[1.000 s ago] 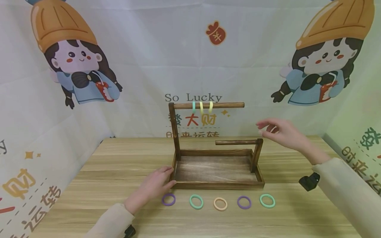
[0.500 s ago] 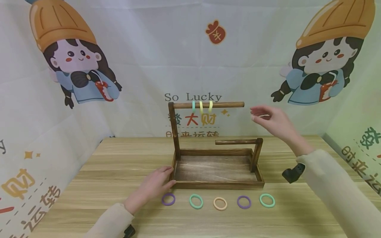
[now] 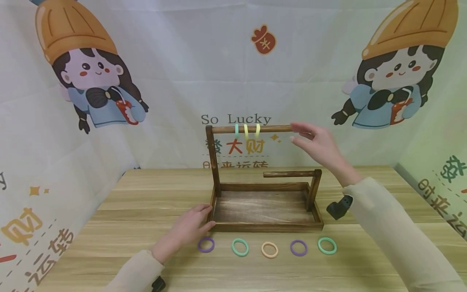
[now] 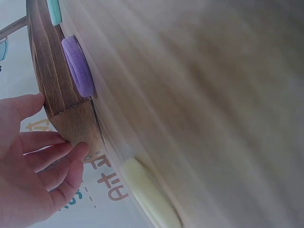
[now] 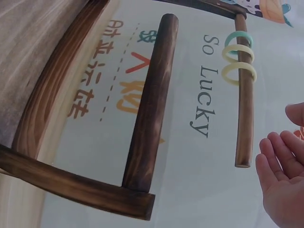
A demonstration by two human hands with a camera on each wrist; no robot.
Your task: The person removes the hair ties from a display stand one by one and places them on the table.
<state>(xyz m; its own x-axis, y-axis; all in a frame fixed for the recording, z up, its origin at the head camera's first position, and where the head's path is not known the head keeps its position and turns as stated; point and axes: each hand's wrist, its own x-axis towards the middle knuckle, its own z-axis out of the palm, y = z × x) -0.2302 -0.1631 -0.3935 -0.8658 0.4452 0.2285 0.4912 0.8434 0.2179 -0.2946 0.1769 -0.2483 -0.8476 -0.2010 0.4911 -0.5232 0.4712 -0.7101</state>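
A dark wooden rack (image 3: 268,227) has a tray base, a tall upper bar (image 3: 275,129) and a shorter lower bar (image 3: 288,174). My left hand (image 3: 184,228) holds the tray's front left corner, thumb on one side and fingers curled at the other. One green hair tie (image 5: 239,39) and two pale yellow hair ties (image 5: 240,73) hang on the upper bar. My right hand (image 3: 319,144) is raised at that bar's free end, fingers loosely bent with nothing between them; its fingertips overlap the bar's end in the head view.
Along the tray's front lie a purple hair tie (image 3: 206,244), a green one (image 3: 240,247), an orange one (image 3: 270,250), another purple (image 3: 299,248) and another green (image 3: 327,246). A pale yellow one (image 4: 149,192) shows in the left wrist view. Printed cloth (image 3: 175,81) hangs behind.
My right hand has moved up and to the left, from above the lower bar's post to the upper bar's free end. My left hand and the hair ties have stayed put.
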